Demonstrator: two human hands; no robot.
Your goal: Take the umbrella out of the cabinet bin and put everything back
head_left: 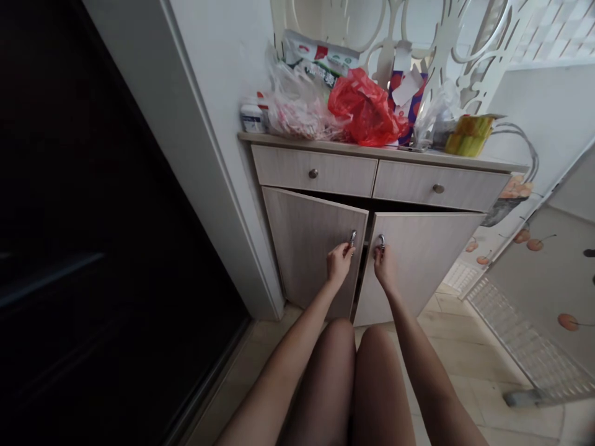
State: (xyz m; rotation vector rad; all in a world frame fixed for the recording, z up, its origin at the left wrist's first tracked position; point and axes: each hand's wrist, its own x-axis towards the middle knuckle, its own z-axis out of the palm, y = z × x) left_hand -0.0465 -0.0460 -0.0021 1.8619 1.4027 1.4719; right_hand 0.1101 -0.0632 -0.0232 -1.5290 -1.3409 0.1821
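A pale wood-grain cabinet stands in front of me, its left door [311, 241] and right door [423, 260] both slightly ajar. My left hand [339, 262] is closed around the metal handle [353, 237] of the left door. On the other door, my right hand [384, 266] grips a matching handle [382, 240]. A narrow dark gap shows between the doors and under the drawers; the inside of the cabinet is too dark to make out.
Above the doors are a left drawer [288, 167] and a right drawer [474, 189]. The cabinet top holds a red plastic bag [365, 111], a clear bag [297, 105], a white jar [252, 118] and a yellow package [469, 135]. A dark doorway [93, 248] lies left.
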